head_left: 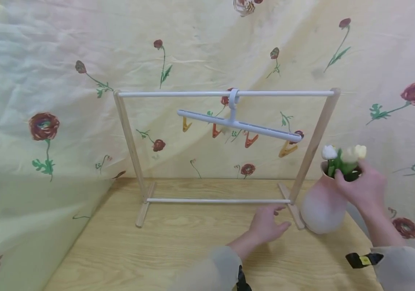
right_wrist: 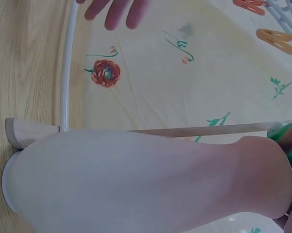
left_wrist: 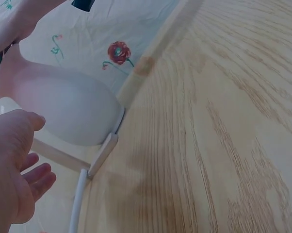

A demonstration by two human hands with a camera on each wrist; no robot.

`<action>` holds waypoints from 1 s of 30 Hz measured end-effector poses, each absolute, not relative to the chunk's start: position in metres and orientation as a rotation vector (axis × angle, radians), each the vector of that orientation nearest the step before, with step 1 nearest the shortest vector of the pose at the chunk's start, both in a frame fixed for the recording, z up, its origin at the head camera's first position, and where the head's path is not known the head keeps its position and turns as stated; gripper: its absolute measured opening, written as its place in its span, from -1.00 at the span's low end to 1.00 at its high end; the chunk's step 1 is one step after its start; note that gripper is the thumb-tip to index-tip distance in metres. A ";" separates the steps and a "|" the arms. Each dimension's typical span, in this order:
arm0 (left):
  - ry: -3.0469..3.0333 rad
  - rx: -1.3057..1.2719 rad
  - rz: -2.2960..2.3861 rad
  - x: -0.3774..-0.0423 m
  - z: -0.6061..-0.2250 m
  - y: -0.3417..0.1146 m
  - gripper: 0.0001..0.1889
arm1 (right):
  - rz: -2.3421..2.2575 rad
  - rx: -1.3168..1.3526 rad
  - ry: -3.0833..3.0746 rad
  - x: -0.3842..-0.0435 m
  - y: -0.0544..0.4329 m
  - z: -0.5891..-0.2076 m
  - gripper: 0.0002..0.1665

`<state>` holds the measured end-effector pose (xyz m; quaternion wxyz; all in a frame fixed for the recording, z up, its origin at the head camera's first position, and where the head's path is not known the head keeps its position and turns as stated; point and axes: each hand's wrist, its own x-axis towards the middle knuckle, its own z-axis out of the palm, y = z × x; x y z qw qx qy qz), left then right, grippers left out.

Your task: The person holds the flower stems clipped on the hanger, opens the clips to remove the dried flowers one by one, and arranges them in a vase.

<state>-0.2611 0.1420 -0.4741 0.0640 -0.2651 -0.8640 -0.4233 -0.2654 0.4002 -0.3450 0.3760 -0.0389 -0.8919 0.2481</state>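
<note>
My right hand (head_left: 365, 188) is at the mouth of a pink-and-white vase (head_left: 323, 208), thumb and fingers around the green stems of the artificial tulips (head_left: 345, 157). White and cream blooms show above the rim; the fingertips are partly hidden among the leaves. In the right wrist view the vase (right_wrist: 136, 182) fills the lower half, with green leaves (right_wrist: 282, 131) by its mouth. Over the tabletop, near the rack's right foot, my left hand (head_left: 267, 224) is held with fingers spread and nothing in it. The left wrist view shows that hand (left_wrist: 15, 170) apart from the vase.
A wooden rack (head_left: 131, 145) with white bars stands behind the hands. From its top bar hangs a tilted pale-blue hanger (head_left: 233, 121) with orange and yellow clips (head_left: 251, 139). The vase stands close against the rack's right foot (head_left: 296, 216), near the table's right edge. Flower-printed cloth (head_left: 200, 52) surrounds the table.
</note>
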 end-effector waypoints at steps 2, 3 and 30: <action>-2.604 -0.776 -1.306 -0.263 -0.477 0.151 -0.47 | 0.654 -0.104 -2.260 -0.262 0.401 -0.346 -0.50; -2.601 -0.765 -1.307 -0.264 -0.478 0.155 -0.46 | 0.674 -0.099 -2.243 -0.261 0.400 -0.347 -0.49; -2.556 -0.815 -1.116 -0.250 -0.488 0.222 -0.30 | 0.873 -0.110 -1.702 -0.231 0.411 -0.407 -0.48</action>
